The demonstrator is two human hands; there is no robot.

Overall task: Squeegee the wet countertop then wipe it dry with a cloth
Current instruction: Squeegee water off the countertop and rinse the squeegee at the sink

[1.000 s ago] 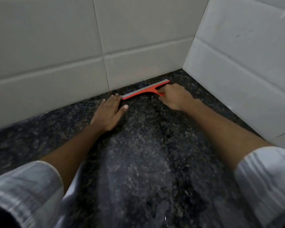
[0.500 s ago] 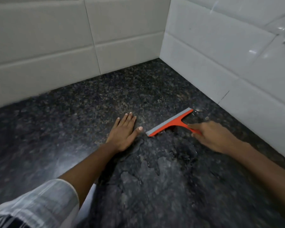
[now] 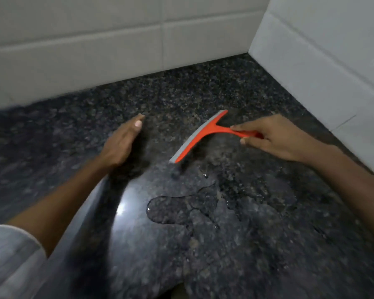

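An orange squeegee [image 3: 200, 135] with a grey rubber blade is tilted, its lower blade end near the dark speckled granite countertop [image 3: 203, 93]. My right hand [image 3: 274, 138] grips its handle from the right. A puddle of water [image 3: 181, 209] with a clear outline lies in front of the blade, nearer to me. My left hand [image 3: 122, 142] hovers to the left of the squeegee, turned on edge, fingers together and empty. No cloth is in view.
White tiled walls [image 3: 95, 46] close the countertop at the back and on the right [image 3: 322, 50], meeting in a corner at the upper right. A bright light reflection [image 3: 121, 209] shines on the wet stone near me.
The squeegee has come from the back wall toward me, pushing water ahead of it, and its blade now tilts up. My left hand has lifted off the counter and turned on edge.
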